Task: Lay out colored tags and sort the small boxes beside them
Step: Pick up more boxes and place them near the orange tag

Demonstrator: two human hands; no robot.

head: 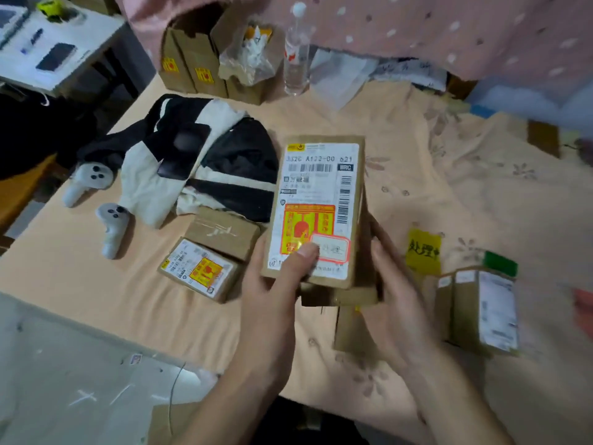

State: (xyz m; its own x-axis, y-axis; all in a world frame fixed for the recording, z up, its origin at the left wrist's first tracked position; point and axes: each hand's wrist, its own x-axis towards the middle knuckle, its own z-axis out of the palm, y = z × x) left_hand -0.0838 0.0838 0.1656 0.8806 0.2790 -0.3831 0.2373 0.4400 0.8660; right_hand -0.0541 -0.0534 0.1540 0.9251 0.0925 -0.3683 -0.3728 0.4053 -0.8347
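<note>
A brown cardboard box [317,194] with a white shipping label and an orange sticker is held up in the middle of the view. My left hand [276,284] grips its lower left corner, thumb on the label. My right hand [394,297] holds its right side, with more brown boxes [353,297] stacked under it. A yellow tag [423,252] with black writing lies on the peach sheet [449,187] to the right. A green tag [500,263] lies beyond it, with two upright boxes [481,309] beside it. Two small boxes [208,258] lie at the left.
A black and white garment [199,165] and two white game controllers [99,200] lie at the left. Open cartons [199,59], a plastic bag and a clear bottle [296,56] stand at the back. A red thing [584,303] shows at the right edge. Grey floor lies at lower left.
</note>
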